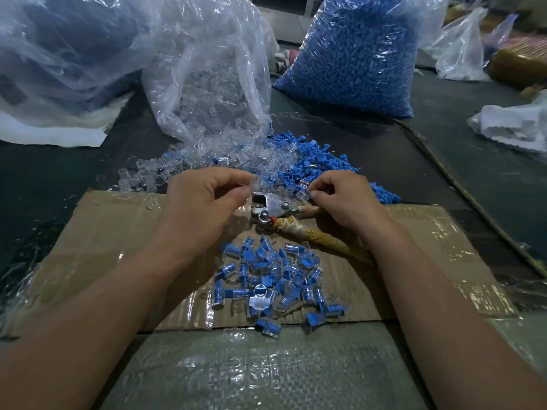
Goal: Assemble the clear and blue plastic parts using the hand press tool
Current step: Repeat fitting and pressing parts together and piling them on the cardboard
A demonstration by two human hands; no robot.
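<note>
Clear plastic part (255, 184) pinched between thumb and fingertips of the left hand (204, 199), just beyond the hand press tool (273, 207) lying on cardboard (103, 226). The right hand (343, 202) curls beside the blue parts (313, 161) (whether it grips one, I cannot tell); assembled pieces (272, 279) lie nearer.
</note>
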